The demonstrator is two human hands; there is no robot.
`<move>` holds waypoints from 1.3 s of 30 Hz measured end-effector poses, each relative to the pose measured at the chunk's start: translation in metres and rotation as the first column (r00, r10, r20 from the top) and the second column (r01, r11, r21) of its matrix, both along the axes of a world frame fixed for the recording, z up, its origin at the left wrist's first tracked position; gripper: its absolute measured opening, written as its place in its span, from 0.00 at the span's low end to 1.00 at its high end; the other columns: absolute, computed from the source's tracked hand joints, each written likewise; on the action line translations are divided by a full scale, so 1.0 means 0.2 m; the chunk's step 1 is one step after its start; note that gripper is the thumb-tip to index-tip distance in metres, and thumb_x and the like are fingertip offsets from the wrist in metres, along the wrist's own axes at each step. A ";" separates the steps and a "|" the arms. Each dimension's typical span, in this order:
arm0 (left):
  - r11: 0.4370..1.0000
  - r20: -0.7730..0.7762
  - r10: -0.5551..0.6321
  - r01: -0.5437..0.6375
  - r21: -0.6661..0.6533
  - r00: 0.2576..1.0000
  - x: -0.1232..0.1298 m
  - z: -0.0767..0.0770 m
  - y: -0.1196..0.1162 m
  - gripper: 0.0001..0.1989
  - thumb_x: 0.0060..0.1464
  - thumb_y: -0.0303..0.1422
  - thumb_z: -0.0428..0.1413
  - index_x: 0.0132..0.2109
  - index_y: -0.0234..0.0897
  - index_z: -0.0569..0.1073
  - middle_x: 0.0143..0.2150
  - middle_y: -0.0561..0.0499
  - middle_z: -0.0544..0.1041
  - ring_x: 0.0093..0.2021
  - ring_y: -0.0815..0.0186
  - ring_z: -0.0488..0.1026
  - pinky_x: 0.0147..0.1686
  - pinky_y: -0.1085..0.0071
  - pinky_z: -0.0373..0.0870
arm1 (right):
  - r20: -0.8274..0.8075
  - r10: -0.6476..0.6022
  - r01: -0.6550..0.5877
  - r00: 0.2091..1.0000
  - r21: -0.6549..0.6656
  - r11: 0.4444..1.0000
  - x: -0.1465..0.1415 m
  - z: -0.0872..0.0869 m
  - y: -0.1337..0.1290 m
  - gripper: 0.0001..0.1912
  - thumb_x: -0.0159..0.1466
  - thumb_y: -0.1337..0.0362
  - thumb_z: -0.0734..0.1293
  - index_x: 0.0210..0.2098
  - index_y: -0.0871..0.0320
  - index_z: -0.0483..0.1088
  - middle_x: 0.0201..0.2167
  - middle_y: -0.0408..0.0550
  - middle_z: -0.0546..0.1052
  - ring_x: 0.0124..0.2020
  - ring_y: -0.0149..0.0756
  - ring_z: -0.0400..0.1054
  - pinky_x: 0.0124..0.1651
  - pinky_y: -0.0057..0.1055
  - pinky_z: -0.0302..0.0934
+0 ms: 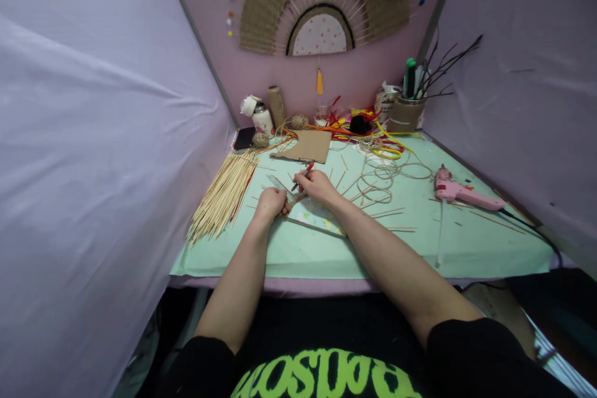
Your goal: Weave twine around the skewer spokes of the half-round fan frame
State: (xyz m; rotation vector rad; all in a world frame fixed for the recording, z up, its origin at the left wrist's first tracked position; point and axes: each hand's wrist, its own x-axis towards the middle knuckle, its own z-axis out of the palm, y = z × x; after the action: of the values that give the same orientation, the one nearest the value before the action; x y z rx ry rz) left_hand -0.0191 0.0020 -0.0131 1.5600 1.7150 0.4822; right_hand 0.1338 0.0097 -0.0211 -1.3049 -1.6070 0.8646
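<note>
My right hand (313, 185) is closed around a red and black pen (307, 171), its dark tip pointing down and left. My left hand (272, 203) is closed at the left end of a semicircular patterned piece (317, 219) with a brown rim, and grips a clear ruler (275, 182) that sticks out above the fingers. Thin sticks fan out beyond the piece on the mint-green table. Fingers hide the spot where ruler and rim meet.
A bundle of thin sticks (224, 196) lies at the left. Brown cardboard (308, 146) is behind my hands, with looped cord (379, 177) to its right. A pink glue gun (466, 193) rests at the right. Bottle, twine and pots stand at the back.
</note>
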 end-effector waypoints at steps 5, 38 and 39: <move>1.000 0.005 0.001 -0.001 0.002 1.000 0.00 0.00 0.00 0.17 0.55 0.30 0.46 0.20 0.34 0.69 0.16 0.51 0.71 0.13 0.73 0.60 0.18 0.74 0.58 | -0.004 0.012 -0.012 1.000 0.005 1.000 0.00 0.00 0.00 0.20 0.64 0.62 0.60 0.17 0.58 0.69 0.27 0.48 0.79 0.32 0.33 0.71 0.37 0.27 0.59; 1.000 0.024 0.002 -0.002 0.019 1.000 0.00 -0.03 0.02 0.18 0.55 0.30 0.47 0.18 0.36 0.66 0.15 0.51 0.71 0.12 0.73 0.59 0.16 0.75 0.56 | 0.070 0.002 -0.002 0.998 -0.001 1.000 0.00 0.00 0.00 0.20 0.64 0.63 0.59 0.18 0.60 0.71 0.29 0.49 0.80 0.33 0.32 0.73 0.39 0.25 0.60; 1.000 0.028 0.002 -0.002 0.019 1.000 0.00 -0.03 0.02 0.18 0.55 0.30 0.47 0.18 0.36 0.66 0.15 0.51 0.71 0.12 0.73 0.59 0.16 0.76 0.56 | 0.083 -0.002 0.002 0.997 0.000 1.000 0.00 0.00 0.00 0.20 0.64 0.63 0.59 0.19 0.60 0.71 0.28 0.49 0.80 0.33 0.33 0.73 0.39 0.26 0.60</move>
State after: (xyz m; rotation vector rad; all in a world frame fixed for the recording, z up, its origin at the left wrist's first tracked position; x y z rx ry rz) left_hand -0.0189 0.0053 -0.0189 1.5583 1.6958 0.5199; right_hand 0.1330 0.0089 -0.0207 -1.3573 -1.6697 0.8187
